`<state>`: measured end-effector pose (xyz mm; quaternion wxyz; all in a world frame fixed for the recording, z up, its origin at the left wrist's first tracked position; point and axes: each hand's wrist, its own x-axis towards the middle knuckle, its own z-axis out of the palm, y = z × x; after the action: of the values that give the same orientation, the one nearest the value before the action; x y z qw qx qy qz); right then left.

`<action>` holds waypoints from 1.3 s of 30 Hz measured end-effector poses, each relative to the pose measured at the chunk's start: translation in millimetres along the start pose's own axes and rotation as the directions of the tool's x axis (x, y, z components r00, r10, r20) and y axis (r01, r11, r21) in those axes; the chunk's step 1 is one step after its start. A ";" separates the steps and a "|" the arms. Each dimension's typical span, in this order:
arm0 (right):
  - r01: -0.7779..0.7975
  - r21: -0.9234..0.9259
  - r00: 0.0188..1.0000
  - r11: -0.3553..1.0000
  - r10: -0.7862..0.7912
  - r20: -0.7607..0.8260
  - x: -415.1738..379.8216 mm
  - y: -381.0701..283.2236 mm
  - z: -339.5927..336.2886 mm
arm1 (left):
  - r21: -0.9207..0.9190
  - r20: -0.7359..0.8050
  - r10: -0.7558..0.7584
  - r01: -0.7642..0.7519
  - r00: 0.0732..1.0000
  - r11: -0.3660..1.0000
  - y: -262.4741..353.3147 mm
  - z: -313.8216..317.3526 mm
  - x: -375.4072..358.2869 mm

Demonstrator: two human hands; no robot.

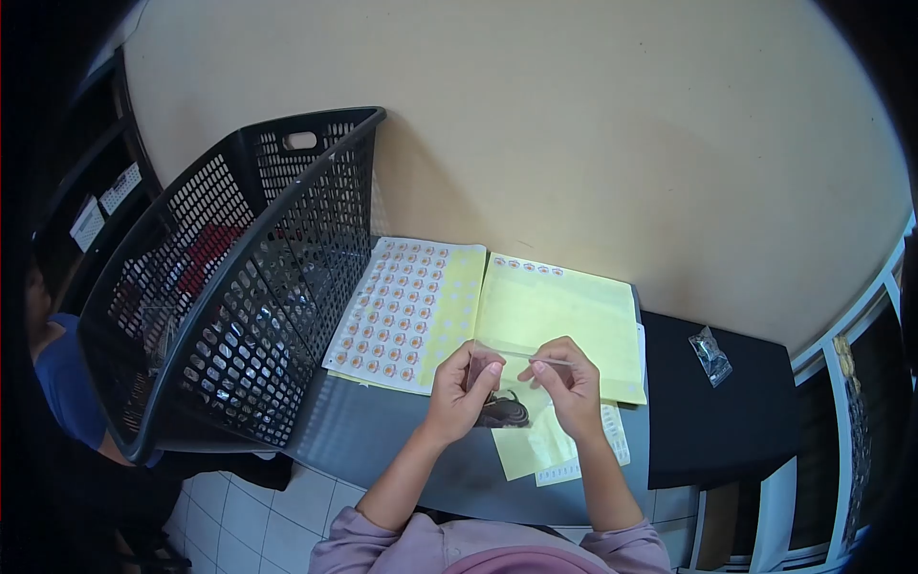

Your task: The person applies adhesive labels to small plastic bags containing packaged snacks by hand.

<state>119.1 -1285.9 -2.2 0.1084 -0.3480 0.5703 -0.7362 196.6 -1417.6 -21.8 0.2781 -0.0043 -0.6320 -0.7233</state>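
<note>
Between my hands, over the sticker sheets, is a clear plastic bag with a dark, coiled item in its lower part; I cannot make out what the item is. My left hand pinches the bag's left side between thumb and fingers. On the other side, my right hand grips the upper right edge with thumb and fingers closed. Behind them lies a sheet of round orange-and-white stickers, partly peeled to its yellow backing. A mostly bare yellow backing sheet lies beside it.
A tall black plastic basket with bagged items inside stands at the left. More label sheets lie near the table's front edge. Another small bag rests on the black surface at right. A person in blue is at far left.
</note>
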 end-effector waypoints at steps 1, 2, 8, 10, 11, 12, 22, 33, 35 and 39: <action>0.000 0.025 1.000 1.000 0.000 0.006 0.3 0.4 3.0 | -0.029 0.029 0.011 -0.010 1.000 1.000 2.6 -3.9 0.0; -0.001 0.025 1.000 1.000 0.001 0.007 0.6 -1.0 6.9 | -0.058 0.057 0.022 -0.019 0.998 0.998 5.6 -6.8 0.3; 0.110 -0.059 0.992 0.992 -0.114 -0.062 1.7 0.7 32.2 | 0.022 0.043 0.162 -0.163 0.986 0.986 17.1 -15.7 7.6; 0.141 -0.055 0.986 0.988 -0.146 -0.083 1.3 0.6 36.6 | 0.007 0.042 0.164 -0.164 0.986 0.986 18.6 -15.8 7.4; 0.172 -0.053 0.979 0.984 -0.177 -0.099 0.8 0.0 37.8 | -0.007 0.036 0.166 -0.166 0.985 0.986 20.0 -15.2 7.6; 0.174 -0.059 0.978 0.983 -0.180 -0.110 0.3 0.1 37.3 | -0.012 0.048 0.164 -0.164 0.985 0.986 19.8 -15.6 8.0; 0.244 -0.281 0.938 0.928 -0.300 -0.176 0.2 -5.0 34.5 | 0.045 0.210 0.276 -0.291 0.938 0.956 18.8 -17.3 32.5; 0.242 -0.315 0.912 0.918 -0.326 -0.249 -4.2 1.0 35.1 | 0.053 0.245 0.358 -0.381 0.901 0.923 12.0 -12.1 35.6; 0.231 -0.322 0.910 0.918 -0.321 -0.263 -4.7 2.4 35.3 | 0.087 0.239 0.367 -0.397 0.899 0.914 9.7 -12.1 35.4; 0.237 -0.341 0.903 0.910 -0.336 -0.269 -4.4 3.6 36.3 | 0.109 0.223 0.336 -0.366 0.915 0.924 10.6 -12.4 33.4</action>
<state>144.5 -1312.3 -3.3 -0.1508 -0.3167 0.6271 -0.6955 177.0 -1442.7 -2.7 0.3384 -0.1698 -0.6976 -0.6082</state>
